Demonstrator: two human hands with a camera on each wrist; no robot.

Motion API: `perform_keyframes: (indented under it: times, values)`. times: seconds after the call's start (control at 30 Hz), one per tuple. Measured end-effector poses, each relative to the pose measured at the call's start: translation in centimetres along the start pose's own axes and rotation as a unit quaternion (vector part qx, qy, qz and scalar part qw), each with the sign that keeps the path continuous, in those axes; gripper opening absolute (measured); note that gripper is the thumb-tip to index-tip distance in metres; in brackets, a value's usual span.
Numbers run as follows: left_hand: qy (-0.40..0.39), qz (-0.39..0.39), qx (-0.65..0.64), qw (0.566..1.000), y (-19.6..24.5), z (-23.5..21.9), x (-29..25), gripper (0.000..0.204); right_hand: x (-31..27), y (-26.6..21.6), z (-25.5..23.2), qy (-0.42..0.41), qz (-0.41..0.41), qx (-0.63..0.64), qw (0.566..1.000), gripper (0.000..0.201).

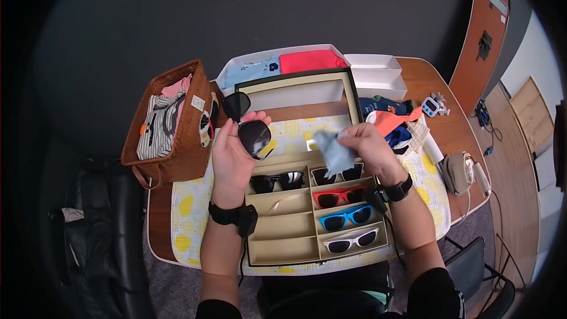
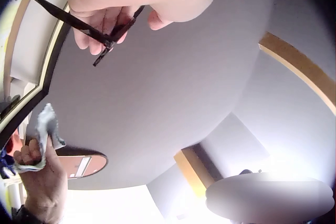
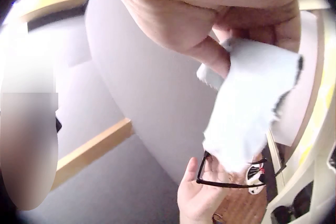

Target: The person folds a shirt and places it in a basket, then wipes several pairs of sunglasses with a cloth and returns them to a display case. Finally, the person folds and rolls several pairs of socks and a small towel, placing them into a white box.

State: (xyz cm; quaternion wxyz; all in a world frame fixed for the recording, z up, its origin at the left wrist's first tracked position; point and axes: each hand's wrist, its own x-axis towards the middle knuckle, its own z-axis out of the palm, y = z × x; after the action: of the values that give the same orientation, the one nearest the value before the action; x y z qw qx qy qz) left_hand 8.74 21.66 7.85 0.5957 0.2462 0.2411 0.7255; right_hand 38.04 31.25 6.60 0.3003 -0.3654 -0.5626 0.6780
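- L hand (image 1: 231, 162): fingers + thumb gripped the big black sunglasses (image 1: 253, 136) by the frame, tilted, one lens above the other, held up over the far left part of the case (image 1: 283, 249).
- R hand (image 1: 375, 150): thumb + fingertips pinched a pale blue cloth (image 1: 335, 152), rest of it hanging loose, apart from the lenses in the head view.
- imo the trick w/ this step was a light grip on the rim/bridge, nothing pressing on the arms, & a soft flat fold of cloth betw. fingertips and lens. Small gentle passes, lens backed from behind, prob. beat hard rubbing. Loose corners needed gathering so they didn't snag the hinges.
- Below: case w/ lid up, near the tabletop's (image 1: 162, 224) near edge. R column had dark, red, blue & white pairs; L column had a black pair in its far slot.
- Farther out: wicker basket (image 1: 177, 168) by the L edge, white tray (image 1: 375, 87) at the far edge, orange cloth (image 1: 393, 123) + timer (image 1: 430, 106) toward the R edge.
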Motion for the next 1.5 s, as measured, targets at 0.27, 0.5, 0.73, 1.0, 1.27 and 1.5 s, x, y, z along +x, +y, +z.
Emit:
perform_keyframes:
  times: [0.27,0.5,0.73,1.0,1.27,1.5]
  values:
    - [-0.063,0.009,0.125,0.990,-0.3,2.4,-1.1,0.048,0.8,0.5,0.8,0.003,0.074,0.081,0.994,0.028]
    - [-0.117,-0.062,0.277,0.952,-1.1,3.8,-2.1,0.035,-1.1,-0.5,2.9,0.063,-0.152,0.010,0.986,0.023]
    - [-0.139,-0.114,0.233,0.956,-2.1,4.2,-2.7,0.042,-3.7,-1.5,5.6,0.139,-0.350,-0.152,0.914,0.023]
    - [-0.184,-0.163,0.156,0.957,-3.0,4.2,-2.8,0.041,-4.9,-2.0,6.6,0.137,-0.396,-0.320,0.850,0.025]
    - [-0.294,-0.178,0.034,0.939,-2.8,4.9,-3.4,0.059,-4.4,-2.1,6.4,0.137,-0.385,-0.262,0.874,0.024]
    - [-0.262,-0.168,0.069,0.948,-2.7,4.9,-3.5,0.065,-4.9,-2.7,6.3,0.118,-0.366,-0.239,0.892,0.020]
